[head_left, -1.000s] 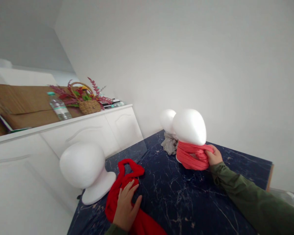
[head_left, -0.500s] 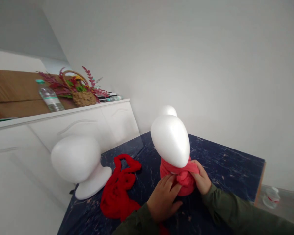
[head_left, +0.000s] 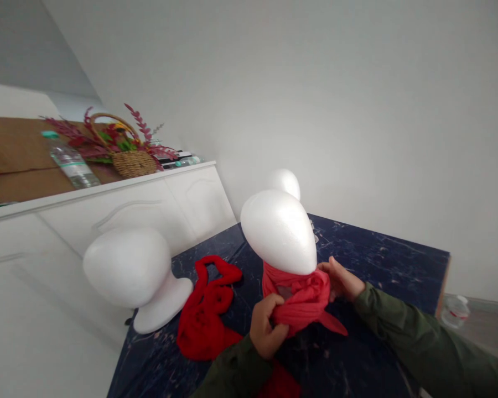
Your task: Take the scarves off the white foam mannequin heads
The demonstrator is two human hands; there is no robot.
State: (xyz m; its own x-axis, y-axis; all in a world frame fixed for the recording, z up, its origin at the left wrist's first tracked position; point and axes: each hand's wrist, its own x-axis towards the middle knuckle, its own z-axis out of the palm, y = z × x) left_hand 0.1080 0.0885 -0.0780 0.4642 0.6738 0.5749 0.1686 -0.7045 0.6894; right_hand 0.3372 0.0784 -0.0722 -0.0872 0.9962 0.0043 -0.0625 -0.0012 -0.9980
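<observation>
Behind, basket (head_left: 133, 162) holds flowers (head_left: 108, 135); hands (head_left: 266, 330) grip scarf (head_left: 301, 301).

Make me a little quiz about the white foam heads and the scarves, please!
1. True or false: the coral scarf is wrapped around the neck of the middle foam head.
2. Which hand grips a fold of that scarf in front? A) left hand B) right hand C) neither
3. Fill in: the loose red scarf lies on the dark marble table beside the bare foam ____.

Key: 1 true; 2 A; 3 head.
</observation>
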